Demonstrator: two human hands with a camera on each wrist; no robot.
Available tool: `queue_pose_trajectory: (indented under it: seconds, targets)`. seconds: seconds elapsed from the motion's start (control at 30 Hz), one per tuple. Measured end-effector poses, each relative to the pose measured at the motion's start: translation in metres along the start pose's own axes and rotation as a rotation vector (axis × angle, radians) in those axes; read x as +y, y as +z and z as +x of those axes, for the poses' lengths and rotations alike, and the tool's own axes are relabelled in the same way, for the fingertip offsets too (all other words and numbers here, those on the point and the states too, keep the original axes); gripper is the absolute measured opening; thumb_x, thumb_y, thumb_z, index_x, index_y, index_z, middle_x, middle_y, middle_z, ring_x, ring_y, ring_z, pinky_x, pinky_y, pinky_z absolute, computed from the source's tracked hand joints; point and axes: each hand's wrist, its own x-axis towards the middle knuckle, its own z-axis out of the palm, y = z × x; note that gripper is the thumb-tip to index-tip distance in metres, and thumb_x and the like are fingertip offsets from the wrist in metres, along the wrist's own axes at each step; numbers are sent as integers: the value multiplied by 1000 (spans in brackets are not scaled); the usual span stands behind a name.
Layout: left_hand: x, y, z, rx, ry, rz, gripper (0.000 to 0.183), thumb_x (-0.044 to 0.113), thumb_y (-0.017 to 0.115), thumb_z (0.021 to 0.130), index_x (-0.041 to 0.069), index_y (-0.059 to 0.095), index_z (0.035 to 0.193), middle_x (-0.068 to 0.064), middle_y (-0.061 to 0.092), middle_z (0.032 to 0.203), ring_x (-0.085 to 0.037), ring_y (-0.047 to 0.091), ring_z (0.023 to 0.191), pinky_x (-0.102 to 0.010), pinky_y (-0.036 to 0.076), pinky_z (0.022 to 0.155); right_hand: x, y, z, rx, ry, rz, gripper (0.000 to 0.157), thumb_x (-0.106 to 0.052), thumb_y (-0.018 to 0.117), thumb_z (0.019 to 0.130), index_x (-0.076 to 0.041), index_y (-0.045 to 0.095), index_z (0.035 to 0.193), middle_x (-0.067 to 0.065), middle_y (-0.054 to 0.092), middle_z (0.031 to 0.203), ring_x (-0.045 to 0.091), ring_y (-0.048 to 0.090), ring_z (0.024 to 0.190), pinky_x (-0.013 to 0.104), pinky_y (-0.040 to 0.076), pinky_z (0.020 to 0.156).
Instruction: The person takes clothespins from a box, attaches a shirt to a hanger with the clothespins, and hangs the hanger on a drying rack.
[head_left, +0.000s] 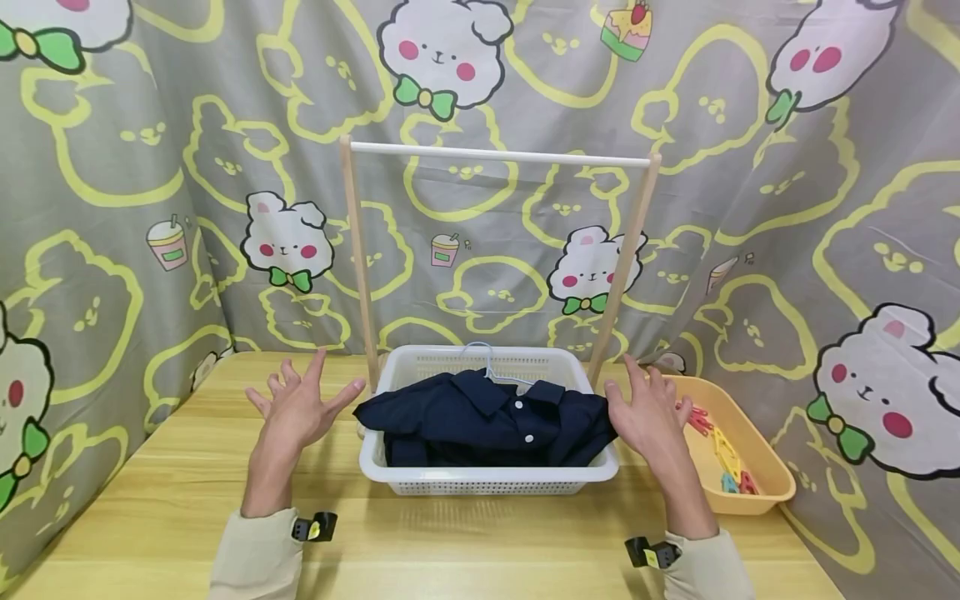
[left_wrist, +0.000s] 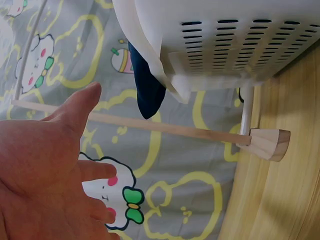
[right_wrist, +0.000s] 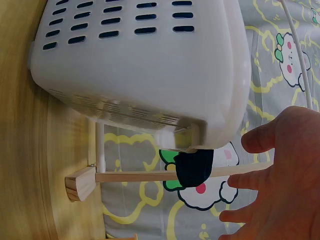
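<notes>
A dark navy shirt [head_left: 465,417] with white buttons lies bunched in a white plastic basket [head_left: 487,475], its two ends draped over the side rims. From its collar rises the hook of a pale hanger [head_left: 487,358]. To the left of the basket, my left hand [head_left: 296,408] is held up with fingers spread, holding nothing. My right hand [head_left: 651,412] is beside the shirt's right end in the head view, fingers spread too. In the right wrist view a gap shows between that hand [right_wrist: 280,180] and the dark cloth [right_wrist: 195,167].
Behind the basket stands a wooden rack with a white crossbar [head_left: 498,153]; its foot [left_wrist: 270,144] rests on the table [head_left: 150,500]. At the right is an orange tray [head_left: 750,502] with several coloured clothespins [head_left: 723,450]. A patterned curtain [head_left: 487,217] surrounds the table.
</notes>
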Motion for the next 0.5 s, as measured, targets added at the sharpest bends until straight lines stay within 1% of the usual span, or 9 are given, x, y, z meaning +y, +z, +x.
queue_pose_trajectory:
  seconds: [0.27,0.5]
  targets:
    - [2,3,0,-19,10,11,98,71,50,94,9,15,162,-49,6,153,-71,5,140,-84,-13,104,-6,2,-2,2,1,2,65,-47,34,105,-11,28,159,32,26,157,57,21,139,76,6,105]
    - [9,8,-2,-55,19,10,100,73,48,93,8,14,162,-48,3,155,-71,3,141,-83,-13,104,-15,5,-4,-21,-10,21,63,-44,37,106,-12,27,159,32,25,157,55,19,142,76,5,107]
